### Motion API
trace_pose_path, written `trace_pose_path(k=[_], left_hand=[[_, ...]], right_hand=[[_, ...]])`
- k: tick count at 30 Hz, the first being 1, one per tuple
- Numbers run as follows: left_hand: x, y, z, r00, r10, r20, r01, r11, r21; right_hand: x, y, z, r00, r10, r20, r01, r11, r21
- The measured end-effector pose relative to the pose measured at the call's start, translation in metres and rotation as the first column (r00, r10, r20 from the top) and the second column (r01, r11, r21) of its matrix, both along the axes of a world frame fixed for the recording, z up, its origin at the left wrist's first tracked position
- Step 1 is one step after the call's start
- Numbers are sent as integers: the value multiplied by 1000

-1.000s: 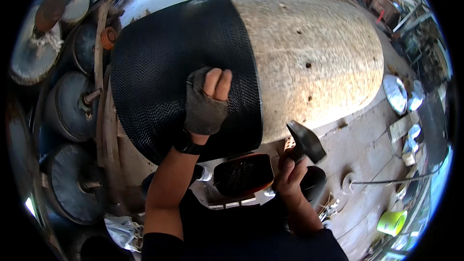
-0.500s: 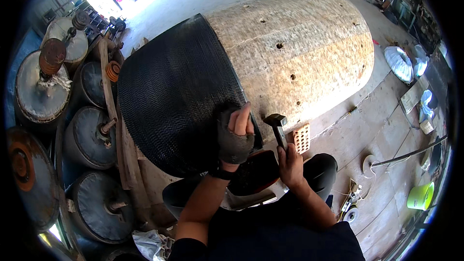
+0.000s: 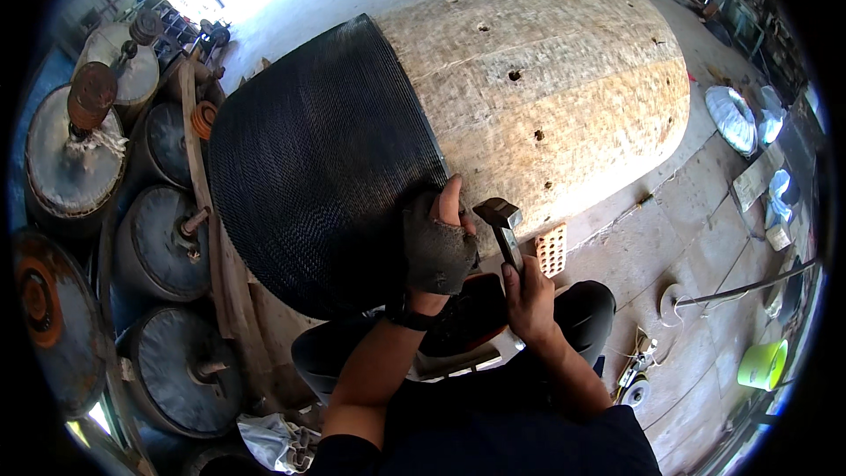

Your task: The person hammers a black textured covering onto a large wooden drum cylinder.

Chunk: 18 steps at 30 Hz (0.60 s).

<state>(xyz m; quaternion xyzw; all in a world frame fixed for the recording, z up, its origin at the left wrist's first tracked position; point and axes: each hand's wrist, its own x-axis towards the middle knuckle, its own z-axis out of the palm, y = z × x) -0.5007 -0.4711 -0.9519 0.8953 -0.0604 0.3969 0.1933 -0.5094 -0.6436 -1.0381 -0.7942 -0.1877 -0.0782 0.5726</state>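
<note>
Running down the nine o'clock rim is a stack of round dark drums (image 3: 163, 242) on metal axles, each wound with material, the uppermost one (image 3: 75, 154) grey with a rusty hub. Just to their right, filling the middle, lies a large rounded wooden form (image 3: 564, 88) built of small pale blocks and dotted with a few dark holes; its near end is wrapped in black woven mesh (image 3: 317, 167) whose edge runs from twelve o'clock down toward the centre. At that edge the left hand (image 3: 436, 242), in a dark fingerless glove, presses flat on the mesh with fingers curled over the seam. Just beside it, toward four o'clock, the right hand (image 3: 529, 295) is closed around the handle of a hammer (image 3: 502, 220), whose dark head is close to the left fingers at the mesh border. A small perforated orange brick (image 3: 552, 249) stands on the concrete floor (image 3: 652, 238) just right of the hammer. Farther out, at three o'clock, lie shiny silvery sheets (image 3: 736, 119), and at four o'clock near the rim stands a lime-green bucket (image 3: 763, 363); its contents cannot be seen.
</note>
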Motion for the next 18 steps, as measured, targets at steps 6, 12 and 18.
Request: trace_pose_path(k=[6,12,18], left_hand=[[-2,-1,-1,999,-46,-17,42,982,-182],[5,-3,-2,998,52,35,-54,997,53],[10,-4,-10,990,124,71,-129,988,87]], right_hand=[[-1,-5,14,999,35,4,-35,999,-1],[-4,-3,11,999,41,11,-41,999,25],[-2,0,5,997,43,56,-39,996,-80]])
